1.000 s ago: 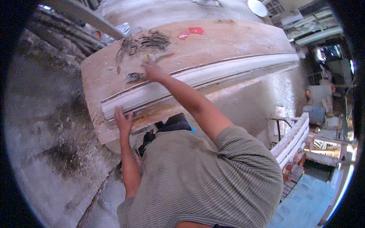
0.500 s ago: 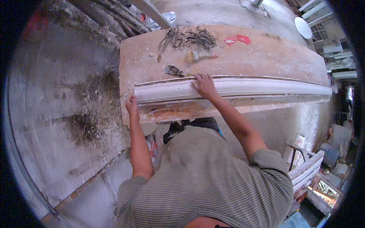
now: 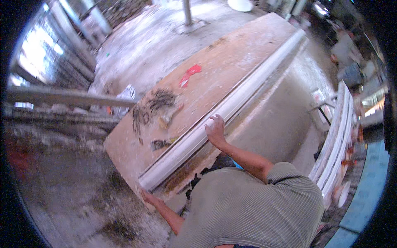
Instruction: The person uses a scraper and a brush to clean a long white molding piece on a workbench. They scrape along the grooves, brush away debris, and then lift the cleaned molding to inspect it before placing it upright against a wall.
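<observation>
White moulding (image 3: pixel 247 86) lines the board's (image 3: pixel 215 80) near edge, right hand (image 3: pixel 215 129) spread atop, left hand (image 3: pixel 150 197), grip unclear, at its end.

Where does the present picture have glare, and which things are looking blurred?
Head view: glare washes out the bright opening at upper left; same head view: the brush and dark strands look smeared, perhaps by camera movement, while the right hand looks clearer.

Glare (image 3: pixel 39 51) upper left — seemingly daylight — with motion blur (edges bend).
</observation>
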Tool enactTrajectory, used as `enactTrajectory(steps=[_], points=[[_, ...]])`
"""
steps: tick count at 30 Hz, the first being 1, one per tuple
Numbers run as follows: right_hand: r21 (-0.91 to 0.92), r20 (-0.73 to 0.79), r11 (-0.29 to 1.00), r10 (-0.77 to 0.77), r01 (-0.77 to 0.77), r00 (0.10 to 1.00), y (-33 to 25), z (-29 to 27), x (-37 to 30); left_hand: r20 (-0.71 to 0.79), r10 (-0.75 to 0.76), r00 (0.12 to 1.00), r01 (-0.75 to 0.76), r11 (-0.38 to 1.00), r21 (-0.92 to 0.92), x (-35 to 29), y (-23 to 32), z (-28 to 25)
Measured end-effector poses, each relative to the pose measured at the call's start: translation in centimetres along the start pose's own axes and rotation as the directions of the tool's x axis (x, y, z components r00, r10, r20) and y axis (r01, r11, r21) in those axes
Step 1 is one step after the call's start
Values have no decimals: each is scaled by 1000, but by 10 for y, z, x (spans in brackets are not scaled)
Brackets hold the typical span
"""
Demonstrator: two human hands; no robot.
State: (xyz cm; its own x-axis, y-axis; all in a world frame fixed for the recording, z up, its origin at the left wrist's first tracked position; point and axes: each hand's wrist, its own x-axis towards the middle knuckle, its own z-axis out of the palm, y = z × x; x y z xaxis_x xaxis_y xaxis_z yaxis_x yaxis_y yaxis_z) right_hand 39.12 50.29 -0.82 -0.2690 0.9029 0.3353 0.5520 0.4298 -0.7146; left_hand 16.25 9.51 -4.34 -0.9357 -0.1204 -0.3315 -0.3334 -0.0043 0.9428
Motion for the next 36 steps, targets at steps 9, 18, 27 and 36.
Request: enactTrajectory(steps=[9, 18, 27, 36], points=[[456, 115, 467, 813, -758, 570, 15, -16, 17, -94, 80, 992, -88, 993, -82, 29, -4, 3], [632, 520, -74, 778, -772, 351, 7, -22, 38, -120, 174, 977, -191, 970, -151, 27, -16, -12], [522, 521, 0, 792, -853, 319, 96, -3, 30, 604, -597, 529, 836, 489, -249, -98, -65, 117], [194, 960, -61, 216, -979, 177, 102, -33, 69, 568, -233, 789, 412, 887, -210, -210, -118, 332]])
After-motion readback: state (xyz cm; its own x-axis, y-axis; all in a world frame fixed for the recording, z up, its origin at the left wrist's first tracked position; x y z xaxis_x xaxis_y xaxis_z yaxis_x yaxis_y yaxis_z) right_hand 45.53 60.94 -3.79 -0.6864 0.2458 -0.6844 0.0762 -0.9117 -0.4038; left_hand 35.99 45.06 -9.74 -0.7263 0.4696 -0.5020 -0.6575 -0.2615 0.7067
